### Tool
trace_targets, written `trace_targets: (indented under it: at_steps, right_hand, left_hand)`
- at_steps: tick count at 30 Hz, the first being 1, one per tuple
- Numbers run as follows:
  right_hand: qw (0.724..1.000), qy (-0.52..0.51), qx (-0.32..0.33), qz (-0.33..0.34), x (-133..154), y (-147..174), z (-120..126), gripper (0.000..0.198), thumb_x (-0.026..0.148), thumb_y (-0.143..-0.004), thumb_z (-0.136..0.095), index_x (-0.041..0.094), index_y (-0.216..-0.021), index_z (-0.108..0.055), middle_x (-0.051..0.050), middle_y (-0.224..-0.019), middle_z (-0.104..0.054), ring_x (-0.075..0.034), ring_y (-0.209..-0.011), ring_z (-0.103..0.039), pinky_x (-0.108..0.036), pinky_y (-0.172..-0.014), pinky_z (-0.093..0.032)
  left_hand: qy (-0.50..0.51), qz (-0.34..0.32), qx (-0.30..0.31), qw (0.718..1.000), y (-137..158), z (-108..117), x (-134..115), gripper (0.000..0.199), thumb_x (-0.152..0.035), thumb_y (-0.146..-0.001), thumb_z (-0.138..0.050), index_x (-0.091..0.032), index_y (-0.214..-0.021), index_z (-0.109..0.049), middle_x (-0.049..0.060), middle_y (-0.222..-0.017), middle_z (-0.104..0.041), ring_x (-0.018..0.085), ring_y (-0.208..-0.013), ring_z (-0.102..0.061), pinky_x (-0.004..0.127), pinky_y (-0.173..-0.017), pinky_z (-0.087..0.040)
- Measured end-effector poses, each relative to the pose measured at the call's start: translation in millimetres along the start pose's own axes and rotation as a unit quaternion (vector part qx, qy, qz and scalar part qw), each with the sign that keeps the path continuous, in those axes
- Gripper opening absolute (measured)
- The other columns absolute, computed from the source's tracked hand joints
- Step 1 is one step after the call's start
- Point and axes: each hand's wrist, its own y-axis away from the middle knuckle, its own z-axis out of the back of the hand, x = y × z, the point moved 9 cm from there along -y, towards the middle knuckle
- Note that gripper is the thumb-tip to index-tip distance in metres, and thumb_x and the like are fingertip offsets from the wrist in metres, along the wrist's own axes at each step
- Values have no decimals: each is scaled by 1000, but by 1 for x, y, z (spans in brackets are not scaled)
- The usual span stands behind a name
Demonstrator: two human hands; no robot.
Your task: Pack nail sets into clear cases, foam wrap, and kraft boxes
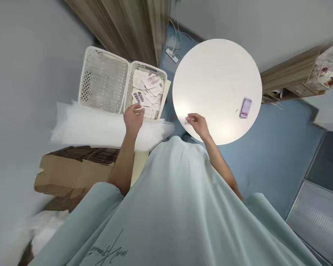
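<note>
My left hand (134, 117) hovers at the front edge of a white plastic basket (163, 72). Its fingers are loosely curved with the thumb apart, and nothing shows between them. Inside the basket lies a loose pile of small printed cards (152, 82), pale with pinkish and dark purple markings. Over the near left edge of the round white table (216, 81), my right hand (199, 125) has its thumb and fingers pinched together. At their tips is a small pale printed piece (187, 120), partly covered by the fingers; its exact kind is too small to tell.
Another white basket (83, 79) adjoins on the left, above white sheeting (108, 127) and cardboard boxes (63, 171). A blurred purple item (245, 108) lies on the table's right side. A power strip (171, 55) with cables rests on the floor behind. Wooden shelving (291, 81) stands right.
</note>
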Motion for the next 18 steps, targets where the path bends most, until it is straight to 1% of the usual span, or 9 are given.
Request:
trace_targets:
  at_steps: [3,5,8,10,13,16,18]
  right_hand:
    - [1000,-1,12,7,17,6,-16,49,65,-91,-82,24,-118,-81,-9,-117,-87,-27,-109,-81,-48,-108,-66]
    - [1000,-5,17,8,26,9,-27,49,65,-91,-82,25,-119,-81,-9,-119,-87,-27,-109,-81,-48,-108,-66]
    - [1000,-10,19,14,37,12,-40,51,67,-90,-84,25,-118,-81,-10,-120,-86,-28,-110,-81,-49,-108,-66]
    - [1000,-11,18,21,43,14,-47,52,68,-90,-84,25,-118,-81,-11,-121,-86,-29,-111,-81,-49,-107,-65]
    - [999,-9,18,25,51,17,-55,55,70,-90,-84,24,-119,-81,-12,-123,-86,-29,-111,-81,-49,-105,-66]
    - [1000,0,13,18,57,20,-60,58,72,-90,-84,24,-121,-82,-12,-123,-86,-29,-110,-81,-48,-104,-66]
    - [1000,6,7,10,60,22,-62,59,73,-90,-84,24,-122,-82,-12,-123,-86,-28,-109,-81,-47,-103,-66]
  left_hand:
    - [-27,22,-45,998,-28,40,19,38,-12,-97,-75,-16,-134,-73,12,-137,-77,24,-122,-76,39,-115,-59]
    - [-50,30,-74,996,-45,65,29,45,-8,-96,-78,-11,-141,-69,14,-144,-72,24,-129,-71,42,-121,-55]
    - [-81,27,-101,991,-69,92,36,56,-2,-96,-79,-2,-149,-61,19,-155,-63,26,-145,-60,45,-134,-42]
    - [-86,21,-98,991,-87,101,39,60,-1,-97,-80,2,-152,-55,20,-159,-59,27,-154,-54,45,-140,-33]
    - [-73,2,-85,994,-120,107,35,69,1,-97,-82,2,-156,-47,17,-164,-54,25,-158,-48,46,-144,-27]
    - [-69,-37,-78,994,-159,109,19,81,2,-92,-88,0,-159,-43,14,-169,-50,21,-159,-43,45,-145,-23]
    - [-79,-52,-67,993,-185,107,7,86,0,-91,-91,-1,-161,-42,12,-172,-48,20,-160,-39,45,-145,-21]
